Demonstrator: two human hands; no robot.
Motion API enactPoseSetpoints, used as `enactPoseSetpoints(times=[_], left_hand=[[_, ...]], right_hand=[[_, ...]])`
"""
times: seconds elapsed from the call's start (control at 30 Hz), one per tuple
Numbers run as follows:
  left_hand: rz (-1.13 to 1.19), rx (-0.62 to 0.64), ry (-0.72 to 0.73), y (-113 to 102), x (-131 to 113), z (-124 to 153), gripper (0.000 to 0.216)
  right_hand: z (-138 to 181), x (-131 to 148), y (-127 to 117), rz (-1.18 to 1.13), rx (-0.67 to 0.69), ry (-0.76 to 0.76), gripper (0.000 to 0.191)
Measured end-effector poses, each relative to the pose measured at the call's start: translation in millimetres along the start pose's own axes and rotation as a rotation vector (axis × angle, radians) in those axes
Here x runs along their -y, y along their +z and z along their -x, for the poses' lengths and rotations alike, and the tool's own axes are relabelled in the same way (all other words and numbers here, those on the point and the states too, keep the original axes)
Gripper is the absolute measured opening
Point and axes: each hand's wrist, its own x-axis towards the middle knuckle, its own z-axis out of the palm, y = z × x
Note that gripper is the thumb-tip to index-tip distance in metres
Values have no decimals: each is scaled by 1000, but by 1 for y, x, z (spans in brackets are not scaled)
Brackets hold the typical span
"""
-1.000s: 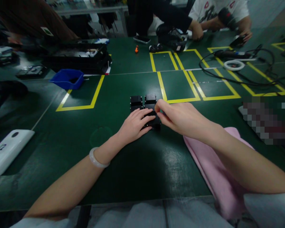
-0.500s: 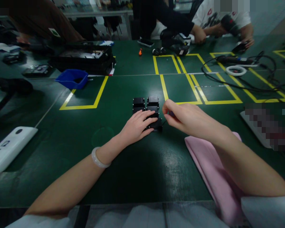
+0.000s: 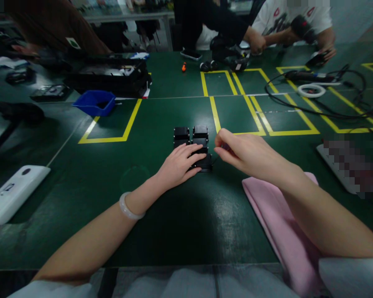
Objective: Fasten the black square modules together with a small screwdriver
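The right hand (image 3: 248, 155) has been drawn just clear of the cluster of small black box-shaped modules (image 3: 191, 134) on the green counter (image 3: 174, 215), fingers pinched shut; what is pinched cannot be told. The left hand (image 3: 178, 165) is kept flat, fingers released, on the nearest modules.

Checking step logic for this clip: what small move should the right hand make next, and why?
Likely ease the right hand slightly left and down to the nearest black module. The left hand lies flat on the module cluster, pinning it to the green mat; the right hand's pinched fingertips hang just beside it; what they pinch, if anything, is unclear.
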Motion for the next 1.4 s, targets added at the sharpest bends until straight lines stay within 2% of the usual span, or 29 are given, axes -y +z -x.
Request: enactPoseSetpoints(times=[0.47, 0.7, 0.87, 1.4], left_hand=[[19, 8, -10, -1, -1, 0, 38], [17, 9, -6, 0, 0, 0, 39], [13, 15, -13, -1, -1, 0, 39], [28, -11, -1, 0, -1, 1, 37]], right_hand=[[1, 7, -4, 62, 58, -28, 20], [2, 7, -3, 40, 28, -32, 15], [2, 6, -2, 69, 37, -26, 19], [3, 2, -2, 42, 22, -17, 16]])
